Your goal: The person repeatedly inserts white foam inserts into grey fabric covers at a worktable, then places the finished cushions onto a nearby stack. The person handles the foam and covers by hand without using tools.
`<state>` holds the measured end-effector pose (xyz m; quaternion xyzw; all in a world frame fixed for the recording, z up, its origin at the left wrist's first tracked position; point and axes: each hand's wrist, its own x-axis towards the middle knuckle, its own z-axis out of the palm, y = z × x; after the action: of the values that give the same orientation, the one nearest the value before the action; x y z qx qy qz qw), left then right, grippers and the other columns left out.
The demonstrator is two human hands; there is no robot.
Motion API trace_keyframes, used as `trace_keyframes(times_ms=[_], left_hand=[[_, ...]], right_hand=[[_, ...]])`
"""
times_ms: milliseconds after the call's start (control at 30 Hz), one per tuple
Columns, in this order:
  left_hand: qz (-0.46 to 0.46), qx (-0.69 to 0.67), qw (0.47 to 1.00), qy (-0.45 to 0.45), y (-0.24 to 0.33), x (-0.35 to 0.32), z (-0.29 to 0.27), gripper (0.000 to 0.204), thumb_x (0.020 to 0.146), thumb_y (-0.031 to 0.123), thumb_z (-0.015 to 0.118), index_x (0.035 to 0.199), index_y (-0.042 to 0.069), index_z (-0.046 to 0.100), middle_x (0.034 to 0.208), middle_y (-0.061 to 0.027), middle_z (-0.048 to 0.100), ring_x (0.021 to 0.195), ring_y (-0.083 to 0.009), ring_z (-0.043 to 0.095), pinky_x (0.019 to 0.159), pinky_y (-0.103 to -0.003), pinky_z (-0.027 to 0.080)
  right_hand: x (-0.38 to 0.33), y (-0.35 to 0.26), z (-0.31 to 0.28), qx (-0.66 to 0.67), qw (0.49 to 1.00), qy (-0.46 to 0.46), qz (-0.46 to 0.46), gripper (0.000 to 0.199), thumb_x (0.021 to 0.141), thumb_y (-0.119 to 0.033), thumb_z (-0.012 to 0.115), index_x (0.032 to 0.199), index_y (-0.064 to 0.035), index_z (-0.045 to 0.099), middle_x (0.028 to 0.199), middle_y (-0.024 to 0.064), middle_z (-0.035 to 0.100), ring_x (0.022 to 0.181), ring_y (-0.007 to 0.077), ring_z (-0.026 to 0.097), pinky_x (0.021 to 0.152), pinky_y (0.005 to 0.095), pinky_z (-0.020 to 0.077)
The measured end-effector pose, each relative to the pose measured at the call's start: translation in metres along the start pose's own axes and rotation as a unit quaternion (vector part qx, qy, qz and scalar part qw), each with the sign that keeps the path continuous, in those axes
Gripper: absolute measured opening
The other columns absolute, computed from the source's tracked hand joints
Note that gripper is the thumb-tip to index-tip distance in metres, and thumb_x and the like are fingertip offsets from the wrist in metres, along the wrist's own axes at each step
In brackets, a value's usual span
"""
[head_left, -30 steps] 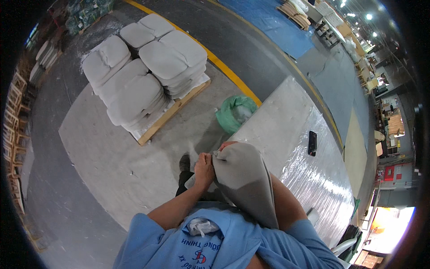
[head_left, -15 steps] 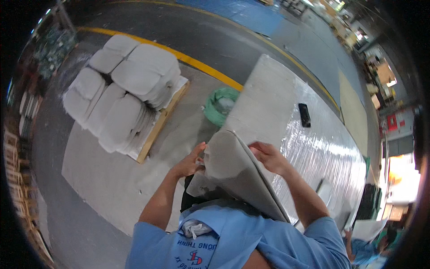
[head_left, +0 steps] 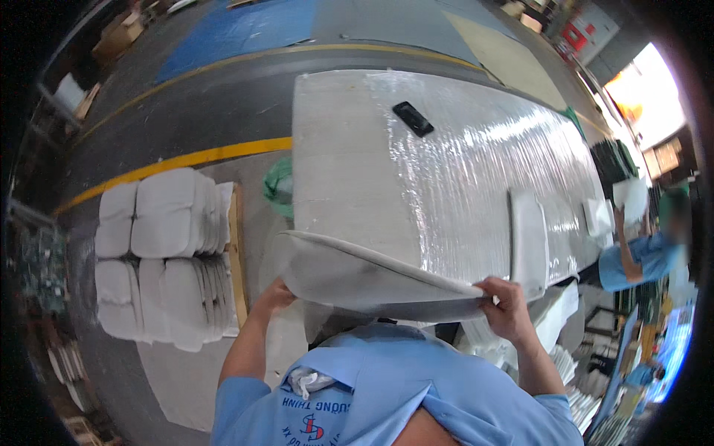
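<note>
I hold a flat grey-white cushion piece level in front of my chest, at the near edge of a long table. My left hand grips its left underside. My right hand pinches its right corner. The piece overlaps the table's near edge. My blue shirt fills the lower middle of the head view.
A wooden pallet stacked with several white cushion pieces stands on the floor to my left. A green bag lies beside the table. A black phone and a white piece lie on the plastic-wrapped tabletop. Another person in blue works at right.
I have turned from the pallet toward the table. The cushion piece has swung from upright against my chest to nearly flat, and my right hand now holds its right corner.
</note>
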<state>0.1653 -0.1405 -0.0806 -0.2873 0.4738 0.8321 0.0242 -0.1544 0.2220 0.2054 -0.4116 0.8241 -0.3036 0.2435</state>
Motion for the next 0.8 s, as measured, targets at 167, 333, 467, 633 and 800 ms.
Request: trace_keyframes(times_ms=[167, 333, 467, 633, 800], left_hand=[[-0.012, 0.207, 0.977, 0.041, 0.015, 0.01, 0.005, 0.054, 0.083, 0.017, 0.081, 0.133, 0.004, 0.066, 0.126, -0.0104, 0.069, 0.117, -0.0242, 0.065, 0.099, -0.036, 0.051], [0.013, 0.348, 0.936, 0.05, 0.014, 0.007, -0.003, 0.057, 0.083, 0.028, 0.08, 0.133, 0.005, 0.065, 0.129, -0.0129, 0.069, 0.119, -0.0262, 0.065, 0.102, -0.037, 0.05], [0.016, 0.448, 0.894, 0.019, 0.025, 0.015, 0.0, 0.061, 0.084, 0.036, 0.079, 0.134, 0.005, 0.065, 0.13, -0.0149, 0.068, 0.121, -0.0279, 0.064, 0.104, -0.038, 0.049], [-0.132, 0.458, 0.879, -0.013, 0.063, 0.013, -0.005, 0.062, 0.086, 0.02, 0.08, 0.14, -0.002, 0.06, 0.137, -0.017, 0.066, 0.127, -0.0229, 0.062, 0.108, -0.035, 0.047], [-0.142, 0.489, 0.857, -0.081, 0.076, -0.01, -0.062, 0.057, 0.088, 0.018, 0.078, 0.139, 0.0, 0.061, 0.137, -0.0174, 0.067, 0.127, -0.0258, 0.063, 0.108, -0.037, 0.048]], right_hand=[[0.019, 0.007, 0.009, 0.064, 0.993, 0.092, 0.03, 0.036, 0.08, -0.005, 0.079, 0.114, 0.0005, 0.07, 0.092, 0.0131, 0.072, 0.088, 0.0294, 0.072, 0.075, 0.0389, 0.0565], [0.002, -0.001, 0.026, 0.033, 0.993, 0.077, 0.086, 0.032, 0.086, -0.012, 0.082, 0.115, -0.0027, 0.07, 0.098, 0.0124, 0.074, 0.092, 0.0246, 0.072, 0.081, 0.0386, 0.0562], [-0.015, -0.006, 0.046, 0.074, 0.975, 0.153, 0.141, 0.021, 0.088, -0.007, 0.08, 0.106, -0.0018, 0.071, 0.094, 0.0105, 0.071, 0.086, 0.0221, 0.069, 0.081, 0.0358, 0.0548], [-0.051, -0.051, 0.065, 0.027, 0.963, 0.255, 0.087, 0.017, 0.086, -0.001, 0.079, 0.101, -0.0026, 0.072, 0.096, 0.0108, 0.071, 0.09, 0.0263, 0.069, 0.083, 0.0373, 0.0553], [-0.101, -0.088, 0.131, 0.024, 0.958, 0.286, 0.02, 0.02, 0.077, -0.01, 0.087, 0.093, -0.0079, 0.075, 0.099, 0.0054, 0.072, 0.097, 0.0256, 0.068, 0.084, 0.0381, 0.0545]])
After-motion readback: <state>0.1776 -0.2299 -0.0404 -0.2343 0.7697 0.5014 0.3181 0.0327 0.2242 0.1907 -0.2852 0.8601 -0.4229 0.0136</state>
